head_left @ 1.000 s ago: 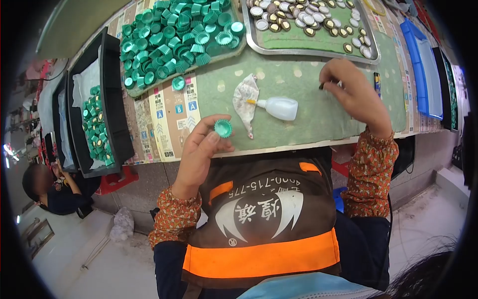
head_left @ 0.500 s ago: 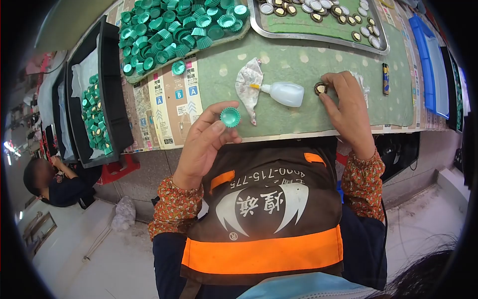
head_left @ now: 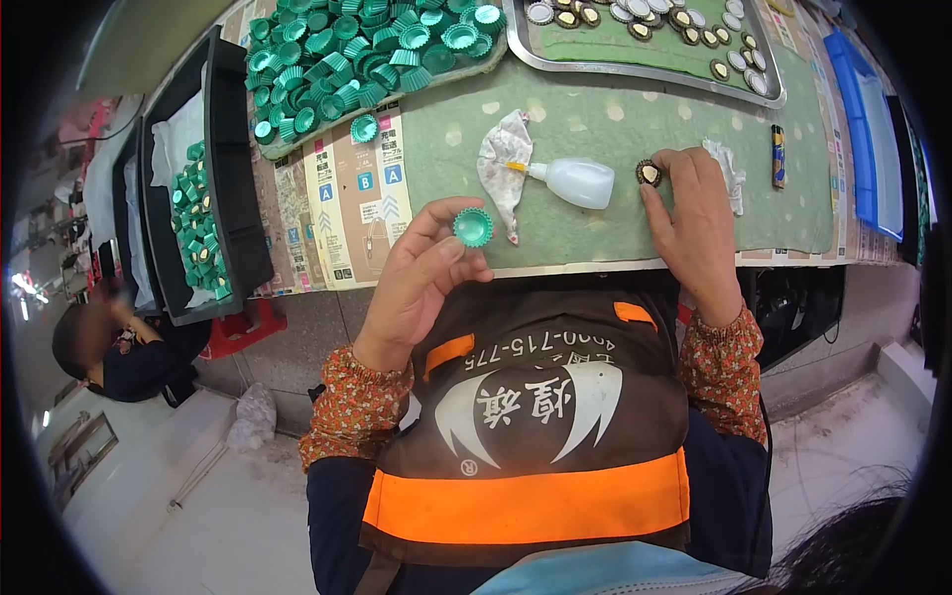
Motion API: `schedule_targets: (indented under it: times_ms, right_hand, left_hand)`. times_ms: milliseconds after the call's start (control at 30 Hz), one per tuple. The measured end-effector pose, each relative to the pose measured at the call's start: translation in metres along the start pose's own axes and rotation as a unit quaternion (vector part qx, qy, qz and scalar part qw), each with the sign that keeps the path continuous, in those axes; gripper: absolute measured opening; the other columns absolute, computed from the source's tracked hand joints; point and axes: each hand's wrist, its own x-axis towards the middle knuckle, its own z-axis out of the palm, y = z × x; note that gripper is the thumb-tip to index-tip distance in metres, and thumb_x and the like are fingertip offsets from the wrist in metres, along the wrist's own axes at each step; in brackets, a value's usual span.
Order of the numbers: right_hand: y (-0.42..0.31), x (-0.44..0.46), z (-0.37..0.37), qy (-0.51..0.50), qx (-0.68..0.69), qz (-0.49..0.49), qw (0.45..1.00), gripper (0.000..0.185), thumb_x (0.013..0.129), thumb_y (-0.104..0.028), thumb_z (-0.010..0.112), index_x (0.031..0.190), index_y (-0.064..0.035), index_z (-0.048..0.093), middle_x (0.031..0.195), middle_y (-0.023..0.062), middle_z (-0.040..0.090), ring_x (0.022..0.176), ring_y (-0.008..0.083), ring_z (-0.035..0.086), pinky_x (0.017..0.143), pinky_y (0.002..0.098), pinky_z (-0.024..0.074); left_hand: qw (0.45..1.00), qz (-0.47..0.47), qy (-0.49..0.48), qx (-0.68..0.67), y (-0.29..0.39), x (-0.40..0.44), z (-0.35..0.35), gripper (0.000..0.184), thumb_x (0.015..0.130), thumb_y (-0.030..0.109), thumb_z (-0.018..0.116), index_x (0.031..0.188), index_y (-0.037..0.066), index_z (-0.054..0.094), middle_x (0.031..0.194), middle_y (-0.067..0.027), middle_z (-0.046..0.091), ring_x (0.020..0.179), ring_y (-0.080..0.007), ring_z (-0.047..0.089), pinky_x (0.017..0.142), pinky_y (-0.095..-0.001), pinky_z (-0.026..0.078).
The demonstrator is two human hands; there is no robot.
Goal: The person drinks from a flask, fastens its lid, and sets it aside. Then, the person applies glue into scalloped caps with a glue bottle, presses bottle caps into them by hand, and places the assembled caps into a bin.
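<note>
My left hand (head_left: 429, 266) pinches a green crown cap (head_left: 473, 227) between thumb and fingers, its hollow side facing up toward me, in front of the table edge. On the right, the thumb and forefinger of my right hand (head_left: 694, 213) are at the edges of a dark-rimmed crown cap (head_left: 649, 173) with a pale centre, low over the green mat. Between the hands lies a translucent squeeze bottle (head_left: 580, 183). Its yellow-tipped nozzle rests on a crumpled, stained cloth (head_left: 506, 164).
Green crown caps (head_left: 337, 59) are heaped at the back left. A metal tray (head_left: 645, 71) holds dark and white caps. A black bin (head_left: 238, 188) contains more green ones. White tissue (head_left: 729, 174), a dark-blue tube (head_left: 778, 157) and a blue tray (head_left: 861, 134) are right. Another person (head_left: 119, 347) sits far left.
The whole view has shifted slightly, so things appear a little further right. Both hands keep nearly the same pose, with the green cap still in the left and the dark cap at the right fingertips.
</note>
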Motion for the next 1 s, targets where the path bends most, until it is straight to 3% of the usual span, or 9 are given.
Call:
schedule_targets:
  times_ms: [133,267,367,467,567,1000]
  right_hand:
    - [-0.004,0.001,-0.001,-0.001,0.043,-0.002,0.999,0.029,0.085,-0.003,0.07,0.112,-0.0009,0.058,0.1,0.0161,0.056,0.095,0.0364,0.056,0.084,0.0452,0.0461]
    - [-0.034,0.005,-0.014,-0.057,0.221,0.032,0.973,0.03,0.085,0.0,0.069,0.113,0.0001,0.058,0.099,0.0163,0.057,0.096,0.0361,0.056,0.085,0.0443,0.0469]
    - [-0.056,0.004,-0.011,-0.077,0.266,-0.054,0.959,0.032,0.085,0.002,0.068,0.116,0.0,0.058,0.104,0.0171,0.058,0.1,0.0366,0.057,0.086,0.0437,0.0476]
    - [-0.077,0.005,-0.001,-0.093,0.276,-0.125,0.948,0.035,0.085,0.002,0.067,0.118,-0.0002,0.057,0.104,0.018,0.056,0.098,0.0374,0.057,0.086,0.0434,0.0479]
    - [-0.091,0.007,0.006,-0.076,0.249,-0.149,0.954,0.037,0.084,0.0,0.067,0.12,0.0006,0.056,0.101,0.0183,0.054,0.095,0.0373,0.056,0.084,0.0434,0.0478]
    - [-0.101,0.003,0.018,-0.086,0.234,-0.132,0.959,0.031,0.083,-0.005,0.07,0.109,0.0021,0.056,0.096,0.0164,0.052,0.09,0.0356,0.054,0.08,0.0433,0.0468]
  left_hand:
    - [1.0,-0.009,-0.006,-0.022,-0.001,0.001,0.002,0.057,0.1,0.027,0.064,0.147,0.0,0.046,0.123,-0.0141,0.064,0.096,-0.0148,0.064,0.091,-0.0349,0.059]
    - [0.999,-0.024,-0.01,-0.021,0.002,0.001,0.005,0.06,0.1,0.029,0.063,0.148,-0.002,0.045,0.12,-0.012,0.065,0.095,-0.0139,0.064,0.09,-0.0339,0.059]
    - [0.999,-0.029,-0.019,-0.024,0.001,0.001,0.008,0.063,0.1,0.031,0.064,0.148,-0.003,0.044,0.118,-0.0099,0.067,0.094,-0.0123,0.065,0.09,-0.0325,0.059]
    - [0.998,-0.03,-0.045,-0.04,-0.003,0.001,0.007,0.048,0.103,0.023,0.059,0.146,0.002,0.051,0.124,-0.0069,0.065,0.096,-0.0095,0.06,0.09,-0.0297,0.056]
    - [0.998,-0.036,-0.038,-0.041,-0.004,-0.001,0.008,0.048,0.103,0.022,0.06,0.146,0.001,0.05,0.122,-0.0048,0.064,0.097,-0.0099,0.06,0.09,-0.0296,0.055]
    - [0.999,-0.022,-0.045,-0.006,-0.009,0.0,0.006,0.046,0.101,0.016,0.064,0.142,0.002,0.049,0.121,-0.0062,0.064,0.108,-0.0135,0.064,0.093,-0.0305,0.055]
